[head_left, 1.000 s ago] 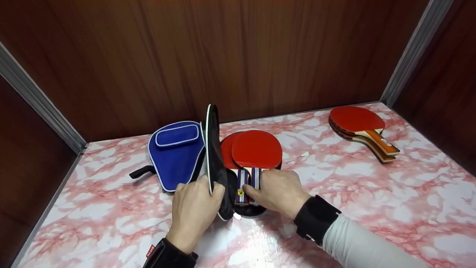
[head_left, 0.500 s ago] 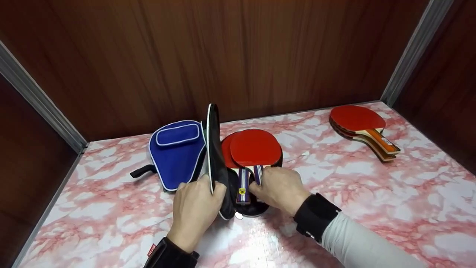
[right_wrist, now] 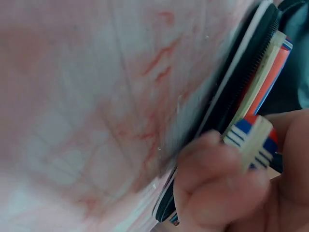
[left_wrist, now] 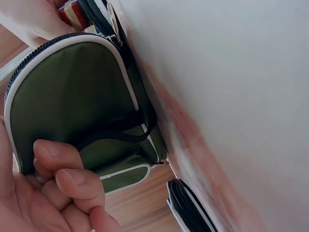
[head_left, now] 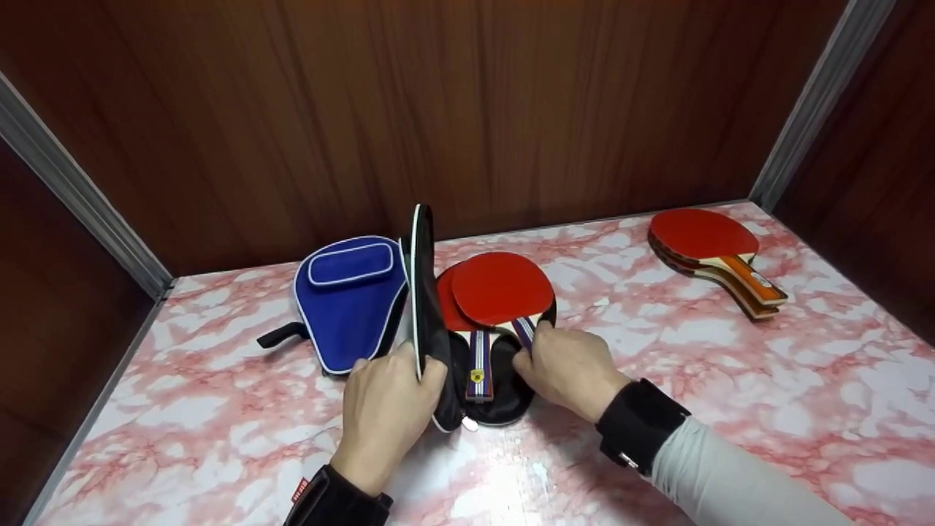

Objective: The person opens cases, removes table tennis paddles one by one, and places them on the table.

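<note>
On the far left of the marbled table [head_left: 730, 380] a blue case [head_left: 349, 299] lies flat and zipped, well apart from either hand. Next to it stands the raised flap [head_left: 422, 292] of a dark open case [head_left: 504, 391], held upright by the left hand [head_left: 383, 413], whose fingers and thumb pinch its white-piped edge; the left wrist view shows the fingertips [left_wrist: 72, 181] curled over soft green fabric, so the flap looks limp and would likely flop if let go. Inside the case two red paddles [head_left: 497, 288] lie one on the other, handles toward the person. The right hand [head_left: 570, 369] grips the striped handle [right_wrist: 253, 137] of the upper paddle, fingers closed round it. A paddle like this looks light and stiff, its rubber face grippy and easily marked, so the handle seems the sound place to hold it. Far right, near the corner, a stack of paddles [head_left: 712, 252] rests untouched.
</note>
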